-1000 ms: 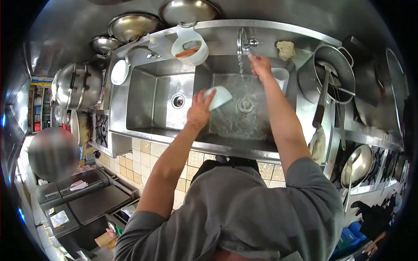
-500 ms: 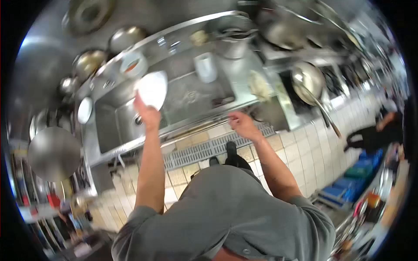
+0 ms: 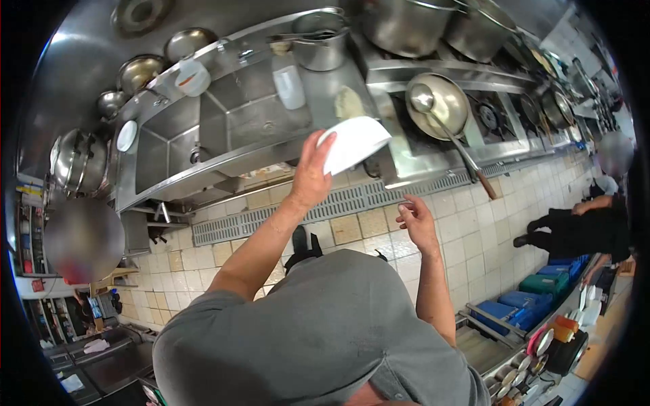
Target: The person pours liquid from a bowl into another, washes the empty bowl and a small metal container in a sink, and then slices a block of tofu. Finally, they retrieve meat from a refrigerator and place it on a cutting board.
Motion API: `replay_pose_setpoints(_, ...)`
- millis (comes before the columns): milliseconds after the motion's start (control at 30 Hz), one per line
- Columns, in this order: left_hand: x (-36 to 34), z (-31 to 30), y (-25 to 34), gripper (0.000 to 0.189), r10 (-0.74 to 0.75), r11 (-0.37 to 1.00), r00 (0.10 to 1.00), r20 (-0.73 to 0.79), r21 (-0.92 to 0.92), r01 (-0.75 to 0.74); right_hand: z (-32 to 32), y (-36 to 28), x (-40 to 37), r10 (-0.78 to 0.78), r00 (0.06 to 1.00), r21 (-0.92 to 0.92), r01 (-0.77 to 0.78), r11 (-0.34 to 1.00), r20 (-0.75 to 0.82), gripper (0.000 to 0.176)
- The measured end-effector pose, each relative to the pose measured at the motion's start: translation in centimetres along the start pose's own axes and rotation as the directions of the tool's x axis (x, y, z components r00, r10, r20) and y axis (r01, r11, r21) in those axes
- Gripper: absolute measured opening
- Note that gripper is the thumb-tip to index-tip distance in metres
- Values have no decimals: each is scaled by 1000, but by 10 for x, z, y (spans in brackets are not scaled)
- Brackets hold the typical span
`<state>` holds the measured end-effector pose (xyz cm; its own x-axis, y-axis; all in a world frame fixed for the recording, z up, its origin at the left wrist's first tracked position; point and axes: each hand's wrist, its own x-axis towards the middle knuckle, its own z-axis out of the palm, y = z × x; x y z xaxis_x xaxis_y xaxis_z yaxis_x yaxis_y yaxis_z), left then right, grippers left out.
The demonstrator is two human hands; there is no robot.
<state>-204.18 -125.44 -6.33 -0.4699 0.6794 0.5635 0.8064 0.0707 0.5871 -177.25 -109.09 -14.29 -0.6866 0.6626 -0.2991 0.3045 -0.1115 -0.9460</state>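
Your left hand (image 3: 308, 177) grips the white bowl (image 3: 353, 143) by its rim; right hand (image 3: 416, 220) open, empty. One-handed grip may slip, bowl shatters on tiled floor (image 3: 474, 223).

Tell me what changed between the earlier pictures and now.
The left hand carried the white round bowl out of the stainless steel double sink and holds it raised to the sink's right. The right hand came away from the running water and hangs open, empty, over the tiled floor. Unchanged: the left grip on the bowl.
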Motion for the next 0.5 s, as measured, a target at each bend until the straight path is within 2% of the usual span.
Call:
replay_pose_setpoints(33,-3,23,34,82,-48,997,996,76,-56,52,-25,-2,-13,20,1000,14,-20,1000,18,51)
replay_pose_setpoints(67,-7,50,60,82,-20,997,994,104,-74,28,-49,-4,-26,24,1000,33,-24,999,-20,51)
replay_pose_setpoints(133,-12,103,107,82,19,954,968,250,-296,58,-95,-7,-50,35,999,206,-26,978,-37,59)
replay_pose_setpoints(167,-16,128,133,80,39,948,951,306,-313,62,-117,-5,-59,66,997,306,-51,951,-39,60)
replay_pose_setpoints(200,-19,156,154,80,68,940,949,309,-339,43,-143,8,-64,60,995,303,-35,952,-75,60)
replay_pose_setpoints(267,-23,206,186,80,132,807,895,426,-571,153,-180,55,-57,166,951,546,4,837,-261,53)
replay_pose_setpoints(300,-20,220,205,80,146,804,892,429,-577,145,-202,79,-55,85,935,465,91,881,-343,45)
replay_pose_setpoints(367,-11,245,241,77,266,818,859,438,-575,40,-232,78,-67,100,911,529,140,837,-400,42)
replay_pose_setpoints(400,-10,261,249,77,273,815,856,439,-579,38,-247,76,-71,120,888,579,182,795,-444,39)
replay_pose_setpoints(433,-5,279,254,76,402,772,829,388,-631,-79,-265,89,-63,10,892,597,294,746,-452,37)
replay_pose_setpoints(467,4,297,260,76,524,711,786,327,-676,-192,-276,96,-51,-51,842,593,419,688,-537,37)
replay_pose_setpoints(500,13,315,266,75,557,680,783,276,-693,-239,-291,104,-42,-49,826,619,458,638,-561,37)
